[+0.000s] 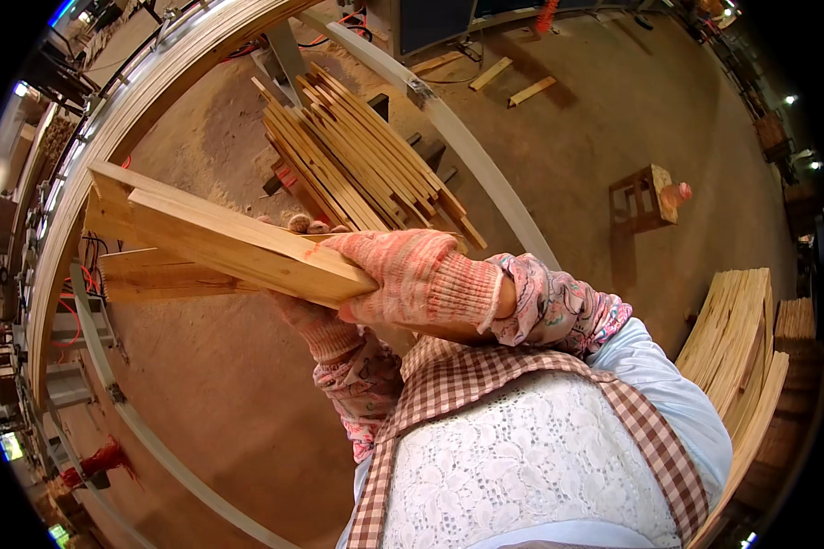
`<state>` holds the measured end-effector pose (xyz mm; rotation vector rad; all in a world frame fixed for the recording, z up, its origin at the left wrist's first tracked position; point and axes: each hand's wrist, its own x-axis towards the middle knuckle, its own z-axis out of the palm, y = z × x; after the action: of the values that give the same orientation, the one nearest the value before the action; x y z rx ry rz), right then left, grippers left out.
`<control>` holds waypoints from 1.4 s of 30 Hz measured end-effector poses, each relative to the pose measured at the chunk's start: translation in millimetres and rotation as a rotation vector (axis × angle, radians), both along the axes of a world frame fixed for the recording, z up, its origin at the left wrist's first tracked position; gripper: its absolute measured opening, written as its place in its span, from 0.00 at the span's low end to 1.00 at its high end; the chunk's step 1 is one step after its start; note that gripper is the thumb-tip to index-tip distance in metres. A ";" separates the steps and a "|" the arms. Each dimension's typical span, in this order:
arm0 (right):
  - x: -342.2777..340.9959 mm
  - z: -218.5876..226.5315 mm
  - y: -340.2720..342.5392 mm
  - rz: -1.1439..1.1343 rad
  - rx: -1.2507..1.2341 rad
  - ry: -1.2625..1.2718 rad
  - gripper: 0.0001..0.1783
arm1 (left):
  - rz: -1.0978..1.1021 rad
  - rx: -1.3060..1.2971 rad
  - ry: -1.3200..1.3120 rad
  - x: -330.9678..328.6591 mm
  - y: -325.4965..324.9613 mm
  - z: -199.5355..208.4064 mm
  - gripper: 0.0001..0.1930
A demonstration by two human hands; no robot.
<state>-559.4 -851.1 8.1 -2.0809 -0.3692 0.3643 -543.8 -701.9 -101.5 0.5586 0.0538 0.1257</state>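
Note:
Several pale wooden boards [238, 242] are gripped in front of my chest, fanned apart toward their far-left ends. My right hand [417, 274], in an orange-pink knit glove, is wrapped over the near end of the top board. From below, my left hand [325, 329], in a matching glove, holds the same boards. Its palm is hidden under the wood, and some fingertips show past the far edge. Patterned sleeve covers reach up both forearms. Beyond my hands, a pile of long wooden strips [357, 156] lies on a low support with red parts.
A curved-looking layered wooden edge [146, 110] runs along the left, with a grey metal rail [476, 151] crossing the far side. On the right stand a small wooden stool [645, 197] and stacked boards [728, 339]. Two loose wood pieces [531, 91] lie on the far floor.

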 end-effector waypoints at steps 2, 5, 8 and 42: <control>8.6 3.3 -14.1 -0.077 0.128 0.077 0.28 | 0.065 0.166 0.064 7.4 -9.7 10.1 0.38; 29.6 13.4 -77.1 -0.090 0.214 -0.336 0.26 | -0.016 0.050 0.032 27.0 -11.5 30.2 0.38; 86.4 -21.7 -193.7 -0.120 0.092 -1.024 0.28 | 0.044 0.125 -0.048 46.1 0.8 43.5 0.37; 319.5 -361.9 -216.4 -0.227 0.341 0.626 0.28 | 0.245 0.233 0.384 132.2 31.3 -7.9 0.33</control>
<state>-239.9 -1067.5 -353.8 -1.5560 0.1707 0.7304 -411.6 -670.5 -109.3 0.8025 0.4868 0.2645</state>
